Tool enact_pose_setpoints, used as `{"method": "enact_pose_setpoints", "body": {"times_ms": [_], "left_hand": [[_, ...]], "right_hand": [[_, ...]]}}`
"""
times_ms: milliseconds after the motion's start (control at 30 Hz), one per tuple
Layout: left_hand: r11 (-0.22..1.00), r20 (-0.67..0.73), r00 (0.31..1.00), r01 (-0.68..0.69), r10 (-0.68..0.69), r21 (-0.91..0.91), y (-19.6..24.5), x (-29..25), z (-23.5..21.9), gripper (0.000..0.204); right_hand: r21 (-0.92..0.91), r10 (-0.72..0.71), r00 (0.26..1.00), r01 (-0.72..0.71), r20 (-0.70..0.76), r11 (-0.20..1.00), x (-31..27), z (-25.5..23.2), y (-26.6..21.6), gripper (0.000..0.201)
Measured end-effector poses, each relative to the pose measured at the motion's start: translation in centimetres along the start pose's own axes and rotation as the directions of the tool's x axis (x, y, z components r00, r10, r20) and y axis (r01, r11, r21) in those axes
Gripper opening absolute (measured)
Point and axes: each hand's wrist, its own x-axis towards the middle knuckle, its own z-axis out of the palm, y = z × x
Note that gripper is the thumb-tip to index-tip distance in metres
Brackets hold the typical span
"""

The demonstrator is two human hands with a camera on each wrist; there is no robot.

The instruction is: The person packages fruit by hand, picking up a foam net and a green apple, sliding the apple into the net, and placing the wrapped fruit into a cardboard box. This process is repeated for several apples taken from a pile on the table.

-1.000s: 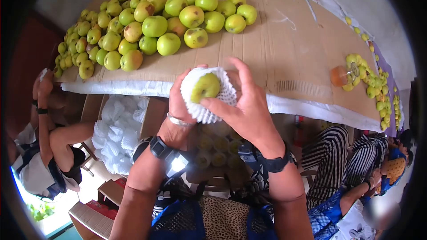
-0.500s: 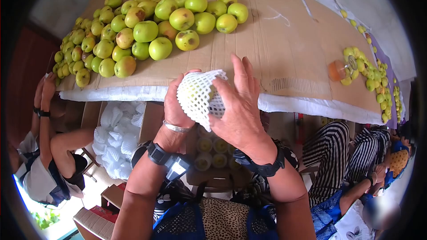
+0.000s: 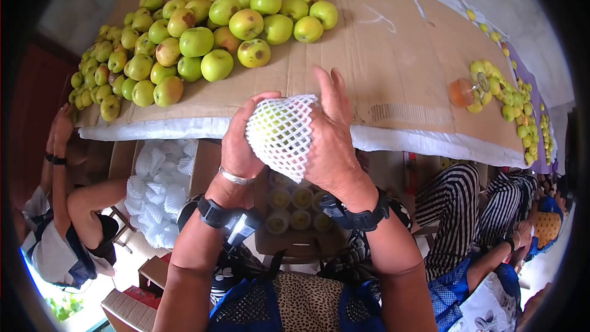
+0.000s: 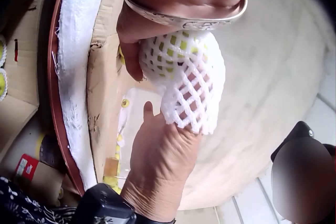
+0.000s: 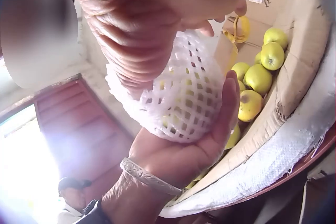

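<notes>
In the head view, my left hand (image 3: 235,147) grips a green apple in a white foam net (image 3: 279,135) from the left side, above the table's front edge. The apple (image 4: 178,44) shows through the mesh in the left wrist view. My right hand (image 3: 335,150) is at the net's loose end, with its thumb tucked behind the mesh and its fingers pointing up and away. In the right wrist view the left palm (image 5: 176,161) cups the net from below, while the right thumb lies against the net's edge.
Many yellow-green apples (image 3: 196,42) lie in a pile on the cardboard-covered table (image 3: 375,61), some with brown marks. Below the edge are a box of foam nets (image 3: 157,193) and a box of netted apples (image 3: 301,198). A jar (image 3: 462,93) stands right; people sit on both sides.
The apple's bare face showed in the net's opening; now mesh covers it in the head view. The right thumb has moved off the apple to the net's loose end.
</notes>
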Motion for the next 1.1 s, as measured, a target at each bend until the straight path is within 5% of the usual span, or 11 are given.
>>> {"method": "enact_pose_setpoints", "body": {"times_ms": [233, 400, 533, 733, 967, 1100], "left_hand": [[1.0, 0.039, 0.999, -0.006, 0.006, -0.002, -0.4, 0.2, -0.6, 0.039], [0.978, 0.068, 0.995, 0.079, -0.067, -0.191, -1.0, 0.6, -1.4, 0.042], [0.954, 0.006, 0.996, 0.087, -0.089, -0.287, 0.5, 0.8, -1.2, 0.049], [0.993, -0.054, 0.999, -0.004, -0.002, -0.122, 0.6, 0.4, -1.0, 0.041], [0.981, -0.014, 0.993, -0.111, 0.115, 0.162, -0.8, 0.3, -2.4, 0.027], [0.935, -0.129, 0.973, -0.142, 0.193, 0.324, -0.4, -0.1, -0.4, 0.014]], "right_hand": [[-0.018, 0.013, 1.0, -0.013, 0.027, 1.0, 0.1, 0.0, 0.1, 0.047], [-0.068, 0.091, 0.985, -0.082, 0.149, 0.994, -0.1, -0.3, 0.4, 0.049], [0.195, 0.071, 0.997, -0.072, 0.01, 0.978, 0.3, -1.2, 0.2, 0.04], [0.505, 0.136, 0.991, -0.121, 0.008, 0.855, 0.0, -0.5, 0.3, 0.04], [0.508, 0.072, 0.997, -0.05, -0.024, 0.86, -0.1, 0.8, 0.0, 0.049], [0.406, 0.039, 0.998, -0.02, -0.038, 0.914, 0.1, 0.7, -0.3, 0.047]]}}
